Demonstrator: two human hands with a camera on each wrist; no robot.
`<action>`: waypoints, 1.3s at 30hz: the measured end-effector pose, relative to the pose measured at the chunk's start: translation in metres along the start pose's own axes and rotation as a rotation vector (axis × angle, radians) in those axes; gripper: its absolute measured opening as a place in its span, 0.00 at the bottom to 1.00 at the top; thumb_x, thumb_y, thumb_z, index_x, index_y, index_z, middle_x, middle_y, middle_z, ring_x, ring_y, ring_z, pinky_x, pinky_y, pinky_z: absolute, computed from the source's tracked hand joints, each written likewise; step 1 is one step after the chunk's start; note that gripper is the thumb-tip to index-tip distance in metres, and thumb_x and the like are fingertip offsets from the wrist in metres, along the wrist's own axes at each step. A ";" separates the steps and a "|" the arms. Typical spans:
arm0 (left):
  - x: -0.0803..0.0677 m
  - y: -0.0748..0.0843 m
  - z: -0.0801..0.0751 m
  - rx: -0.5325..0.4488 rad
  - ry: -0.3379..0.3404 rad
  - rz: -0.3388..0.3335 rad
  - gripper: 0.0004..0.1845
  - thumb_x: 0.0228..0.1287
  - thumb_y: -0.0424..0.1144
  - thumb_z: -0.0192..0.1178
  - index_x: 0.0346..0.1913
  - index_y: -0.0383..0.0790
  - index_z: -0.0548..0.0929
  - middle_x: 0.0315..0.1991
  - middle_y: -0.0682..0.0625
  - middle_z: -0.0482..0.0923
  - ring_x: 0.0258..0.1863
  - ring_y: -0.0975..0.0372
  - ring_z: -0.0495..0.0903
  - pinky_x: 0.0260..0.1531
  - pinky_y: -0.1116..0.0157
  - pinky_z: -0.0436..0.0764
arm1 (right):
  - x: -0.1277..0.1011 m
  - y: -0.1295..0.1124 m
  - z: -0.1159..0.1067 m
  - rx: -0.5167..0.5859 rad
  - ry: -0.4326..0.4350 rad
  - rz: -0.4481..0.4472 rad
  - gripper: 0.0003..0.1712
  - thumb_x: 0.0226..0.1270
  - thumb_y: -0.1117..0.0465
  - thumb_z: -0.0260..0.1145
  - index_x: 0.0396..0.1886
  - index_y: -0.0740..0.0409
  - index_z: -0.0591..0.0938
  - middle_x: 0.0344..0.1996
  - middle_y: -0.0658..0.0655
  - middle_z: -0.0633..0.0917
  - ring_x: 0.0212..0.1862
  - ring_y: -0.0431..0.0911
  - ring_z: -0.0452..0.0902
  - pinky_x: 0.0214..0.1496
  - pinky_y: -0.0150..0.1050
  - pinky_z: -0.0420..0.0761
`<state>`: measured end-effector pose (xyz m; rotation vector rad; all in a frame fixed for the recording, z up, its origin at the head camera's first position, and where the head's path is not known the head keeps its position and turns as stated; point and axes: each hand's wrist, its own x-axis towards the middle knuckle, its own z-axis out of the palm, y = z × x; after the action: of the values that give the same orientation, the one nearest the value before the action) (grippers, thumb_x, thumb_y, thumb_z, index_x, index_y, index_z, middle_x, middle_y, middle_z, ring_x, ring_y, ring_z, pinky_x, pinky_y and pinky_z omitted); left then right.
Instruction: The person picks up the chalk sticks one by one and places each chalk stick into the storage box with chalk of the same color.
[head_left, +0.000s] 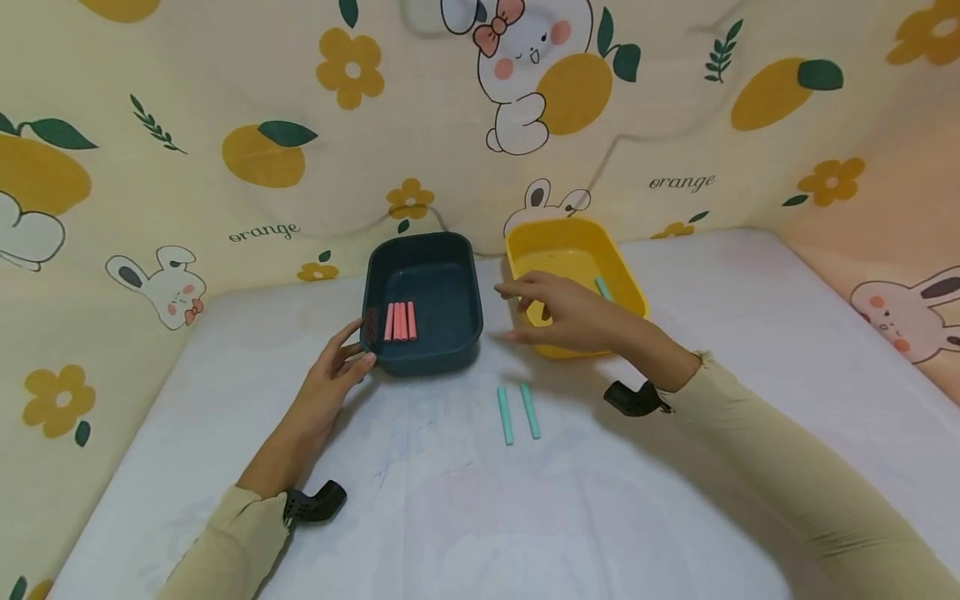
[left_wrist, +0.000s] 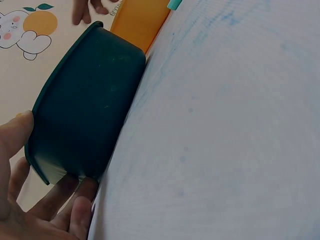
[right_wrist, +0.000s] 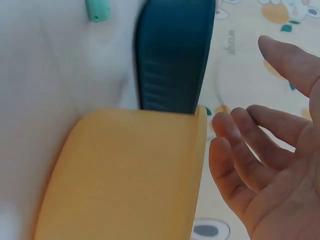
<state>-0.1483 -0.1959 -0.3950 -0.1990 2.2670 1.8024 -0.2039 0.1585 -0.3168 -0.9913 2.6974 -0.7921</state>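
Observation:
My left hand (head_left: 335, 372) holds the front left corner of a dark blue bin (head_left: 431, 364), with thumb and fingers against its outer walls (left_wrist: 85, 110). Inside that bin, several pink chalk sticks (head_left: 401, 322) lie side by side. My right hand (head_left: 562, 315) is over the left part of a yellow bin (head_left: 577, 229), fingers loosely bent and apart; the right wrist view shows nothing in this hand (right_wrist: 270, 165). A green chalk stick (head_left: 603, 288) shows in the yellow bin, partly hidden by the right arm. Two green chalk sticks (head_left: 505, 415) lie on the table before the bins.
White cloth with faint blue smears covers the table (head_left: 450, 517). Behind the bins hangs a printed fabric backdrop (head_left: 420, 83) with rabbits and oranges. The two bins stand near each other at the table's back edge. A black wrist camera (head_left: 636, 398) hangs beneath the right cuff.

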 end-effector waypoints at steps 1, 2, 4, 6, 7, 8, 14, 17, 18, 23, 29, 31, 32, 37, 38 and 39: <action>0.001 0.000 0.000 0.002 -0.001 -0.002 0.36 0.73 0.50 0.57 0.76 0.74 0.52 0.78 0.47 0.54 0.76 0.52 0.59 0.75 0.47 0.59 | -0.005 0.002 0.000 0.001 0.008 0.007 0.39 0.65 0.49 0.71 0.73 0.52 0.69 0.63 0.56 0.76 0.57 0.49 0.76 0.56 0.48 0.81; 0.001 0.000 0.000 0.003 -0.003 -0.005 0.36 0.73 0.51 0.57 0.76 0.74 0.52 0.78 0.47 0.54 0.76 0.52 0.59 0.75 0.47 0.59 | -0.010 0.004 -0.001 0.001 0.017 0.017 0.40 0.65 0.49 0.71 0.74 0.52 0.69 0.64 0.56 0.76 0.58 0.49 0.76 0.55 0.48 0.81; 0.003 0.000 0.001 0.002 -0.007 -0.004 0.36 0.72 0.51 0.58 0.76 0.74 0.53 0.78 0.47 0.55 0.76 0.52 0.59 0.74 0.47 0.59 | -0.020 0.008 -0.002 -0.005 0.041 0.053 0.40 0.64 0.49 0.71 0.74 0.50 0.68 0.66 0.56 0.74 0.59 0.49 0.75 0.55 0.48 0.81; 0.005 0.001 0.002 -0.001 -0.012 0.004 0.36 0.72 0.51 0.58 0.76 0.73 0.53 0.78 0.46 0.56 0.76 0.51 0.60 0.74 0.47 0.60 | -0.030 0.011 -0.004 -0.012 0.071 0.093 0.41 0.63 0.49 0.72 0.74 0.49 0.68 0.67 0.56 0.73 0.60 0.50 0.74 0.55 0.50 0.80; 0.005 0.001 0.003 -0.005 -0.013 0.006 0.36 0.72 0.50 0.58 0.76 0.73 0.53 0.78 0.46 0.56 0.76 0.52 0.60 0.74 0.47 0.60 | -0.035 0.013 -0.006 -0.022 0.087 0.116 0.41 0.63 0.48 0.72 0.74 0.48 0.68 0.67 0.56 0.72 0.61 0.51 0.74 0.55 0.50 0.80; 0.006 0.001 0.003 -0.008 -0.014 0.009 0.36 0.73 0.50 0.57 0.76 0.72 0.53 0.78 0.46 0.56 0.75 0.52 0.60 0.74 0.48 0.60 | -0.040 0.015 -0.008 -0.036 0.103 0.135 0.42 0.63 0.47 0.72 0.74 0.48 0.67 0.67 0.57 0.72 0.62 0.52 0.73 0.55 0.51 0.79; 0.007 0.002 0.005 -0.007 -0.018 0.013 0.35 0.73 0.49 0.57 0.76 0.72 0.53 0.77 0.47 0.56 0.75 0.52 0.61 0.74 0.47 0.60 | -0.066 0.029 -0.022 -0.089 0.192 0.233 0.43 0.63 0.46 0.72 0.74 0.49 0.66 0.70 0.62 0.67 0.68 0.60 0.64 0.63 0.62 0.71; 0.007 0.001 0.004 -0.005 -0.013 0.017 0.35 0.73 0.50 0.57 0.76 0.73 0.53 0.77 0.47 0.56 0.75 0.52 0.61 0.75 0.46 0.59 | -0.073 0.037 -0.028 -0.084 0.230 0.274 0.44 0.63 0.44 0.71 0.75 0.52 0.66 0.73 0.65 0.64 0.71 0.65 0.59 0.67 0.67 0.65; 0.006 0.001 0.004 -0.005 -0.011 0.020 0.35 0.73 0.50 0.57 0.76 0.73 0.53 0.77 0.47 0.56 0.75 0.52 0.60 0.75 0.46 0.59 | -0.074 0.039 -0.031 -0.084 0.242 0.287 0.44 0.63 0.44 0.72 0.75 0.53 0.66 0.73 0.66 0.63 0.71 0.66 0.58 0.67 0.68 0.65; 0.004 0.001 0.002 -0.016 -0.005 0.038 0.36 0.73 0.49 0.57 0.77 0.71 0.53 0.77 0.46 0.57 0.74 0.51 0.61 0.74 0.47 0.60 | -0.078 0.049 -0.042 -0.099 0.212 0.354 0.49 0.62 0.40 0.70 0.77 0.53 0.61 0.74 0.69 0.61 0.72 0.69 0.54 0.67 0.71 0.62; 0.003 0.000 0.001 -0.006 -0.001 0.039 0.36 0.73 0.49 0.57 0.77 0.71 0.53 0.77 0.45 0.57 0.74 0.51 0.61 0.74 0.47 0.60 | -0.080 0.061 -0.047 -0.078 0.057 0.474 0.63 0.58 0.31 0.68 0.81 0.53 0.47 0.74 0.72 0.59 0.72 0.70 0.55 0.66 0.73 0.61; 0.003 0.000 0.000 -0.001 0.001 0.039 0.36 0.73 0.50 0.57 0.77 0.71 0.53 0.77 0.46 0.57 0.75 0.51 0.60 0.75 0.46 0.59 | -0.081 0.065 -0.047 -0.050 0.024 0.496 0.65 0.58 0.31 0.68 0.81 0.52 0.43 0.74 0.72 0.61 0.71 0.69 0.60 0.65 0.73 0.63; 0.004 0.000 -0.001 0.002 0.004 0.036 0.36 0.73 0.50 0.57 0.76 0.72 0.53 0.77 0.46 0.57 0.75 0.51 0.60 0.75 0.46 0.59 | -0.081 0.067 -0.047 -0.036 0.006 0.504 0.65 0.59 0.31 0.67 0.82 0.51 0.41 0.73 0.72 0.62 0.70 0.69 0.61 0.64 0.73 0.64; 0.004 -0.002 -0.003 -0.010 -0.003 0.035 0.36 0.73 0.49 0.57 0.77 0.71 0.53 0.77 0.46 0.56 0.75 0.51 0.60 0.75 0.46 0.59 | -0.079 0.073 -0.042 0.015 -0.059 0.508 0.64 0.61 0.30 0.65 0.82 0.51 0.38 0.71 0.72 0.66 0.68 0.68 0.65 0.64 0.70 0.67; 0.004 -0.002 -0.003 -0.011 -0.004 0.033 0.36 0.73 0.49 0.57 0.77 0.71 0.53 0.77 0.46 0.56 0.75 0.51 0.60 0.75 0.46 0.59 | -0.078 0.075 -0.041 0.022 -0.064 0.504 0.64 0.62 0.31 0.64 0.82 0.51 0.39 0.71 0.71 0.67 0.68 0.68 0.65 0.64 0.69 0.67; 0.004 -0.002 -0.004 -0.010 -0.003 0.033 0.36 0.73 0.49 0.57 0.77 0.71 0.53 0.77 0.46 0.56 0.75 0.51 0.60 0.75 0.46 0.58 | -0.077 0.076 -0.040 0.027 -0.066 0.498 0.63 0.62 0.31 0.64 0.82 0.51 0.40 0.70 0.71 0.67 0.68 0.67 0.65 0.64 0.68 0.68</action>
<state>-0.1517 -0.1996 -0.3969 -0.1616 2.2724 1.8287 -0.1998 0.2733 -0.3256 -0.3008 2.6868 -0.6739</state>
